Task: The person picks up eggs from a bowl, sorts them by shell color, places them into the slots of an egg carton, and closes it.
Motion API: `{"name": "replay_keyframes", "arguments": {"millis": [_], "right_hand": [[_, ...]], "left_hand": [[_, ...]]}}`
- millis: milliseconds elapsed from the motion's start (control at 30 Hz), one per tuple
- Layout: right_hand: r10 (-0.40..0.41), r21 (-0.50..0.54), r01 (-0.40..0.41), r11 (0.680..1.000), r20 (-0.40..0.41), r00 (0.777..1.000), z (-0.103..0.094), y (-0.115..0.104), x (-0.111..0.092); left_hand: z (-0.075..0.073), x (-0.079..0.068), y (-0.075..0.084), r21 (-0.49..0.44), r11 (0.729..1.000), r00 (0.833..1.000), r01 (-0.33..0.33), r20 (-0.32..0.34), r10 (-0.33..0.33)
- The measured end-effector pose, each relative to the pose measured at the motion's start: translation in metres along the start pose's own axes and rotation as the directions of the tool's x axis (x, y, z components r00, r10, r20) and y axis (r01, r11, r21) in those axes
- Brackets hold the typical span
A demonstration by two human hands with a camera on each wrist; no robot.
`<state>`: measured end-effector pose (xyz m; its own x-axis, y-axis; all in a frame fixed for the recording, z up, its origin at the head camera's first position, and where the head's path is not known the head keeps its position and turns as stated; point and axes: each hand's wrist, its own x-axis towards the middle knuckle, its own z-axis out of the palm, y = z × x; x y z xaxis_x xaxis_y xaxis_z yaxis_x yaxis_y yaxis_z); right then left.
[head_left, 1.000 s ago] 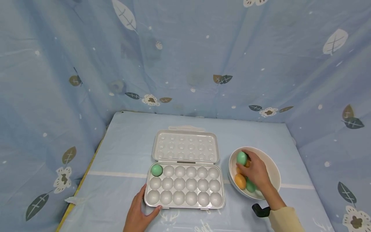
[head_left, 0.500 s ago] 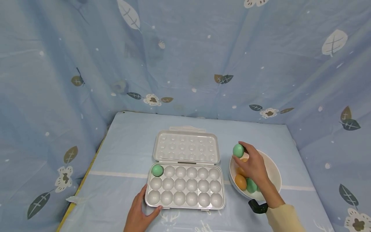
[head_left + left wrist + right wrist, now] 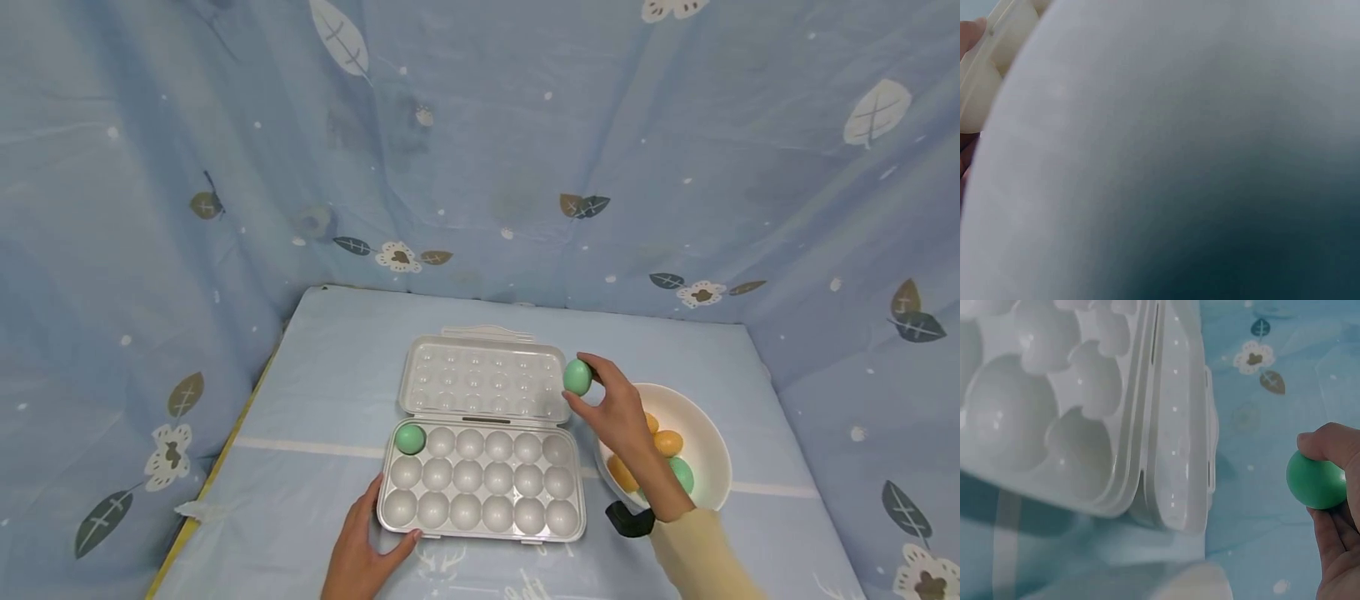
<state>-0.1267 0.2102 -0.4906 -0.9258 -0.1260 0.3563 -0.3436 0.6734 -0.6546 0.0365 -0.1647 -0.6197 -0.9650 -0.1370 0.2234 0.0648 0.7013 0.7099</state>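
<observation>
In the head view, my right hand (image 3: 618,412) pinches a green egg (image 3: 577,377) between thumb and fingers, above the right end of the egg box lid (image 3: 483,379). The right wrist view shows the same egg (image 3: 1316,481) held at the fingertips. My left hand (image 3: 360,546) grips the near left corner of the white egg box (image 3: 480,534), thumb along the front edge and fingers on the left side. A green egg (image 3: 410,439) sits in the box's far left cup; the other cups hold nothing. The left wrist view is mostly blocked by a blurred pale surface.
Right of the box stands a white bowl (image 3: 712,454), partly behind my right forearm. Several orange eggs (image 3: 667,443) and a green egg (image 3: 681,475) lie in it. A patterned blue curtain (image 3: 495,150) encloses the cloth-covered table (image 3: 337,358).
My right hand has lifted the green egg out of the bowl and carried it left, over towards the lid. The left hand stays at the box corner.
</observation>
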Motion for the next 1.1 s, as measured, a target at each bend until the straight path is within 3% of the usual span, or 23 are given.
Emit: {"name": "replay_keyframes", "arguments": {"millis": [400,667,1100], "right_hand": [[-0.138,0.038,0.136,0.990,0.057,0.989,0.036,-0.023,0.014],[-0.155,0.092,0.147,0.985,0.090,0.984,0.057,-0.040,0.019],[-0.138,0.175,0.114,0.978,0.132,0.982,0.091,-0.052,0.017]], "left_hand": [[0.002,-0.001,-0.002,-0.004,1.000,0.999,-0.025,-0.022,0.025],[0.002,0.000,-0.003,-0.031,0.999,0.999,-0.043,-0.029,0.042],[0.003,0.000,-0.001,-0.002,1.000,1.000,-0.018,-0.023,0.018]]}}
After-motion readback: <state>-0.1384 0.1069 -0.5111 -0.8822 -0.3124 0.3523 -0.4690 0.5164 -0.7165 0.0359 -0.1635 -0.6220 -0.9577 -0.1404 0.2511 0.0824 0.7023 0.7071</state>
